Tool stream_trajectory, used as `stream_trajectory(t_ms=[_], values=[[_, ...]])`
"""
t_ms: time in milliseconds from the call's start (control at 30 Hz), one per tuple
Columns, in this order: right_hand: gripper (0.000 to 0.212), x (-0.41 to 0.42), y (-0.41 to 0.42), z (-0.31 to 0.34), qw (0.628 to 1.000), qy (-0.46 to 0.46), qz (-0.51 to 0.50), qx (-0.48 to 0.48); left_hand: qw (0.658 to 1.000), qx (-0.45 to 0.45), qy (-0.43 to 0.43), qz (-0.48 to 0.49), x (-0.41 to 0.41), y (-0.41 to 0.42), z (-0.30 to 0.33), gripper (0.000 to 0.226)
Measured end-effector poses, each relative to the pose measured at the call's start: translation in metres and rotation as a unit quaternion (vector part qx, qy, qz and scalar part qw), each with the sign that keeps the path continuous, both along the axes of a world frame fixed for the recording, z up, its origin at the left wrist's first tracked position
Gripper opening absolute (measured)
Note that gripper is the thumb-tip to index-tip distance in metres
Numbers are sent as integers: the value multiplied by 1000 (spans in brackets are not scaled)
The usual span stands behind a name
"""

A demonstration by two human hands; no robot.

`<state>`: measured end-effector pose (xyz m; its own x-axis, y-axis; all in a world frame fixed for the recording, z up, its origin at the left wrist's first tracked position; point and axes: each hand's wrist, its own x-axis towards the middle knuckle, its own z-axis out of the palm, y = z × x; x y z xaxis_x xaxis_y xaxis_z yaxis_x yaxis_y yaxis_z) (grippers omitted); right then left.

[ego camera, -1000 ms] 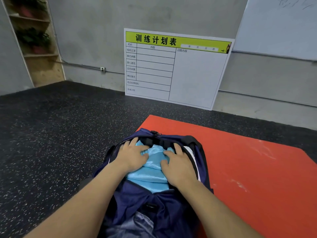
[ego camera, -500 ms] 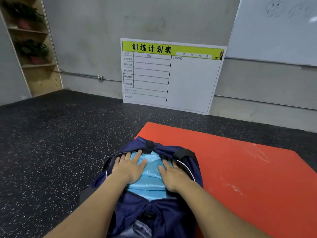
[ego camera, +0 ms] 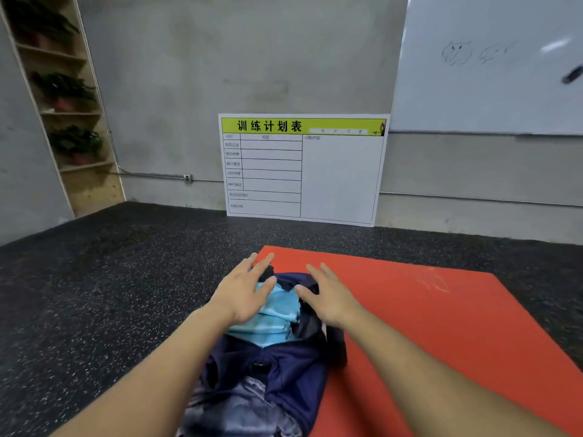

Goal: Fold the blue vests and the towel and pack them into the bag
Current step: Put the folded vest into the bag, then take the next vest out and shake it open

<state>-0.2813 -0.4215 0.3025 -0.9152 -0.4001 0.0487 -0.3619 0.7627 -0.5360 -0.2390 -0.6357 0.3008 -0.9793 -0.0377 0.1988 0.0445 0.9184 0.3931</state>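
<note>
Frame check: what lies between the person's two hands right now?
In the head view, between the left hand and the right hand lies the light blue fabric, sitting in the open mouth of the navy bag.

navy bag point(ego camera: 277, 370) lying lengthwise, partly on the red mat, mouth open at the far end. light blue folded cloth point(ego camera: 274, 313) stuffed inside, showing through the opening; vest or towel, impossible to tell.

Single head view, looking forward and down, near the floor
</note>
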Motion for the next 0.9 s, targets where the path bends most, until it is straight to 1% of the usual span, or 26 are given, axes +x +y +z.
stream_trajectory(t_ms=[167,267,300,400,633,800,900], values=[[76,32,74,49,998,53,-30,14,999,-7,29,-35,25,59,54,61],[76,55,128,70,995,71,-58,23,996,0,48,-70,37,104,78,75],[76,61,146,75,994,79,-69,26,995,4,56,-82,40,121,83,74],[76,83,204,86,990,91,-103,42,990,3,73,-118,48,173,95,59],[77,140,337,96,973,120,-180,75,975,-4,75,-209,70,307,106,56],[77,192,426,80,962,112,-230,92,957,6,65,-283,85,404,93,57],[77,223,478,61,954,99,-262,108,942,-5,60,-330,92,462,76,60]])
